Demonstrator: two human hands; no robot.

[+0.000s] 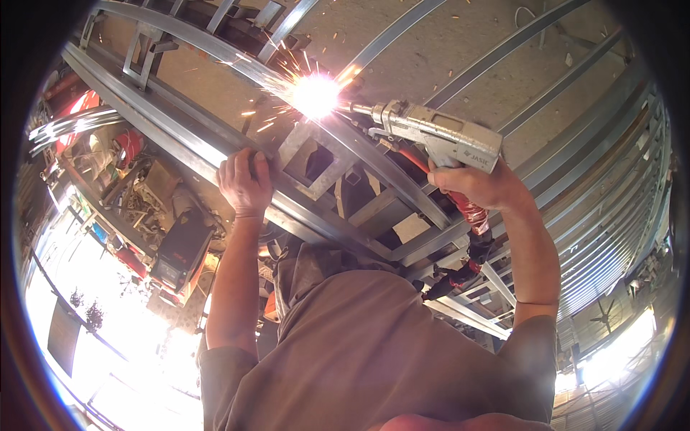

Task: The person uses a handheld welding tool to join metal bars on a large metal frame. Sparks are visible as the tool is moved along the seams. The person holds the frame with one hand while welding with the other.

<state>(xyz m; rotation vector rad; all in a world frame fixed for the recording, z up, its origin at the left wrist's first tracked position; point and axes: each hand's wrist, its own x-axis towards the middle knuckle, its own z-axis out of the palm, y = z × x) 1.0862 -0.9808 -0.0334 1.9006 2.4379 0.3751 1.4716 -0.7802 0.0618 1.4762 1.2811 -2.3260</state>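
Observation:
My right hand (474,185) is wrapped round the handle of a grey welding gun (447,135), its nozzle pointing left. At the nozzle's tip a white-pink arc (316,95) flares and throws orange sparks, hiding the spot on the metal beneath it. The glare sits on a long steel rail (381,169) of a frame. A red-wrapped cable (471,215) hangs from the gun's grip. My left hand (246,183) is closed over a nearer steel tube (194,144), fingers curled across its top. Between the two rails lies a flat, square-holed metal bracket (295,147).
Several parallel steel bars (496,61) run out to the far right over a dusty floor (460,36). More stacked metal lengths (611,187) fill the right side. At left stand a dark box-shaped machine (185,241) and cluttered scrap. Bright daylight washes out the lower left.

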